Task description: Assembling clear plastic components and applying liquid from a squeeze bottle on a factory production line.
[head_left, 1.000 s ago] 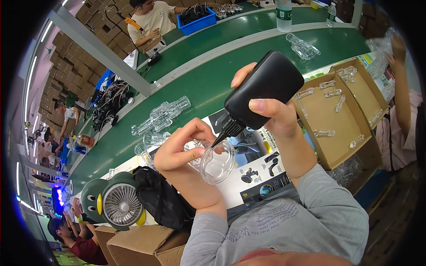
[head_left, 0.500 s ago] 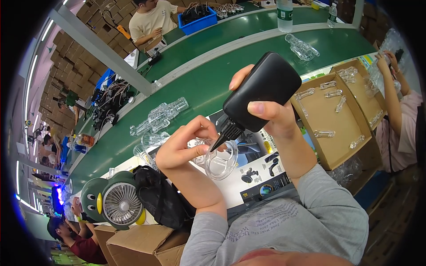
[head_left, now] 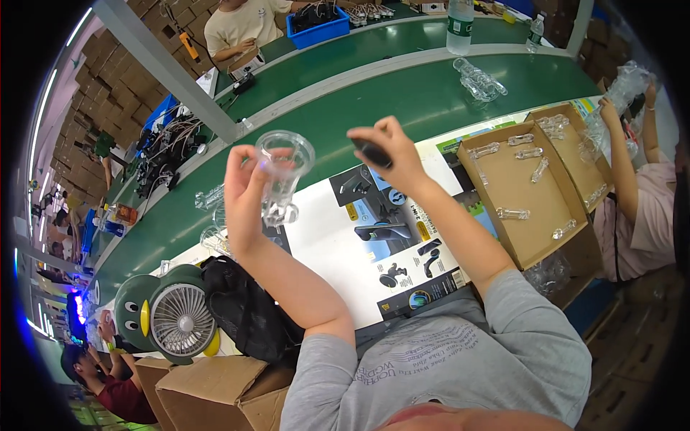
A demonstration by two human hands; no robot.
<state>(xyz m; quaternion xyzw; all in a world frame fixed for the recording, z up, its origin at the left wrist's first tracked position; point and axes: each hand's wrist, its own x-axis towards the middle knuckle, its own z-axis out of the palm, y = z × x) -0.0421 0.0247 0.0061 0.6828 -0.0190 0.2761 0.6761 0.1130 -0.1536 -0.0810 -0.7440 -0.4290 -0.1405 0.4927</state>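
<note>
My left hand (head_left: 243, 188) is closed round a clear plastic cup-shaped piece (head_left: 279, 188); its wide round rim faces up and a small knob sticks out at its lower end. To its right, my right hand (head_left: 404, 167) grips a black squeeze bottle (head_left: 374, 154), seen nearly end-on, with most of it and its nozzle hidden. The two hands are apart, both above the near side of the green table. More clear plastic pieces (head_left: 210, 197) lie behind my left hand, partly covered by it.
A printed packaging sheet (head_left: 316, 251) lies before me. At right, a cardboard tray (head_left: 528, 223) holds several clear parts, near a co-worker's arms (head_left: 627, 161). A penguin-shaped fan (head_left: 183, 323), black mesh bag (head_left: 248, 316) and open carton (head_left: 208, 381) stand at left. Another clear piece (head_left: 479, 80) lies farther back.
The bottle's nozzle was at the clear piece; now they are apart. My left hand has moved left and away with the piece raised. My right hand has turned the bottle end-on.
</note>
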